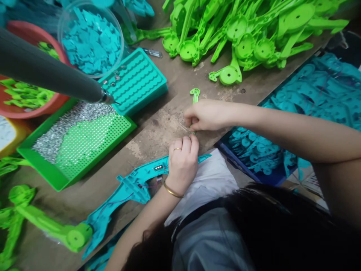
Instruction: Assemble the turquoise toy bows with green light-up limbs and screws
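My right hand (pixel 207 116) is closed, its fingers pinching a slim green plastic part (pixel 195 95) whose hooked end sticks out beyond them. Just below, my left hand (pixel 184 160) is curled over a long blue plastic shell (pixel 132 178). Its knuckles lie close to the lower end of the green part, and its fingertips are hidden. Inside the shell are a small metal cylinder (pixel 158 167) and thin wires. The shell's pointed right end emerges past my left hand, above white cloth (pixel 214 175).
A screwdriver-like tool (pixel 107 97) hangs at left over a turquoise ridged tray (pixel 162 83). Nearby stand a green perforated tray (pixel 84 139) of small metal pieces, a clear tub (pixel 122 41) and a red bowl (pixel 60 49). Green parts (pixel 228 75) pile at the back; a blue crate (pixel 239 165) is right.
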`<state>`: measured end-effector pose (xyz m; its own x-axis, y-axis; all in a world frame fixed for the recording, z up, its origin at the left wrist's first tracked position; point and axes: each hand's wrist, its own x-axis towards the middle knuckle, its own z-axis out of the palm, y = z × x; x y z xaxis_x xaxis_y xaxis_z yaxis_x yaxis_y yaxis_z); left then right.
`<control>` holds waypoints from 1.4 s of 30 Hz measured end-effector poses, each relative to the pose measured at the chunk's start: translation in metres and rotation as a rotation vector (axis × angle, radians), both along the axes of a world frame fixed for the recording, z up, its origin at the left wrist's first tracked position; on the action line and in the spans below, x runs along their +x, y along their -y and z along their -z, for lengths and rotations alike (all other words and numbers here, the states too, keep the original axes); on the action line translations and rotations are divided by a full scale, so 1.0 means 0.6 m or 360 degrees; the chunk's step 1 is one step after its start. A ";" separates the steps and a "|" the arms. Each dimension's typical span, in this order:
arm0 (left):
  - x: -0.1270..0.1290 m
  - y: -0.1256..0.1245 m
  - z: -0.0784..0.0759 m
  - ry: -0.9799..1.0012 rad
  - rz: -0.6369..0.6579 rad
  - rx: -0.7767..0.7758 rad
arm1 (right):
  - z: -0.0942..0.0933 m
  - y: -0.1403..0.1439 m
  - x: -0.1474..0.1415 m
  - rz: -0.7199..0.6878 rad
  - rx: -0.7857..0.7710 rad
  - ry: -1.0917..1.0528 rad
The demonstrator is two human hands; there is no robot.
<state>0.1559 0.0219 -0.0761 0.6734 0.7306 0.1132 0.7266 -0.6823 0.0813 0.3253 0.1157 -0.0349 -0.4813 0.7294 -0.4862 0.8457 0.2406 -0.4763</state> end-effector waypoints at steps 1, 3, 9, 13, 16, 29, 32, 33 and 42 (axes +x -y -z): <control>0.000 0.000 0.000 0.0002 0.0007 0.0024 | 0.001 0.001 0.000 -0.0008 0.0008 0.0009; 0.000 -0.001 0.000 0.0006 0.0008 0.0059 | 0.004 0.005 0.000 -0.0029 0.0040 0.0034; 0.004 -0.005 -0.003 0.0011 -0.0023 0.0001 | 0.010 0.013 -0.002 -0.0031 0.0110 0.0033; 0.000 -0.008 0.003 0.0060 -0.0008 -0.0016 | 0.010 0.025 0.005 0.0054 0.0110 -0.0091; -0.006 -0.010 0.010 0.0193 -0.0006 0.0046 | 0.022 0.048 0.015 0.0269 0.0226 -0.0356; -0.004 -0.011 0.007 0.0167 -0.0014 -0.0010 | 0.048 0.078 0.021 0.0503 0.0286 -0.0701; -0.002 -0.013 0.009 0.0111 -0.0032 -0.0037 | 0.051 0.080 0.021 0.0510 0.0314 -0.0718; -0.002 -0.014 0.010 0.0123 -0.0032 -0.0050 | 0.053 0.081 0.021 0.0503 0.0325 -0.0731; -0.026 -0.001 -0.012 0.0323 -0.0295 -0.0110 | 0.068 0.092 0.021 0.0387 0.0420 -0.0785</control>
